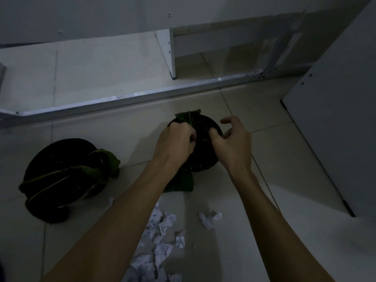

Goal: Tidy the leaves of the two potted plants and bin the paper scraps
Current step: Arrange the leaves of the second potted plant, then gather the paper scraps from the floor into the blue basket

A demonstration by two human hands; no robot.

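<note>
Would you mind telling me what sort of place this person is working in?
Probably a dim indoor room, on the floor beside furniture: pale floor tiles, white panel furniture with a metal rail, and two potted plants standing on the floor.

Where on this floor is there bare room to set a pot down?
Bare tile lies between the left pot and the metal rail, and right of the right pot toward the white cabinet. Near you it is crowded: paper scraps between the forearms.
</note>
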